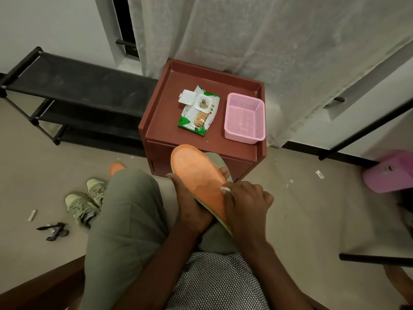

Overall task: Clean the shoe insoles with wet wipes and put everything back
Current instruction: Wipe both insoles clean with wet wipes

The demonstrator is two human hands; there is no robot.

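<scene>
An orange insole (196, 173) lies tilted over my lap, toe end pointing away from me. My left hand (190, 204) grips it from underneath along its left edge. My right hand (245, 202) presses a small white wet wipe (226, 189) onto the heel half of the insole. A second orange insole (116, 167) peeks out behind my left knee. The wet wipes pack (199, 110) lies on the brown side table (161, 121) with its lid flipped open. A pair of green sneakers (86, 202) sits on the floor to my left.
An empty pink mesh basket (244, 118) stands beside the wipes pack. A black shoe rack (73, 95) is left of the table, a curtain (257, 34) hangs behind it. A pink stool (391, 171) stands at right. Small objects (53, 230) lie on the floor at left.
</scene>
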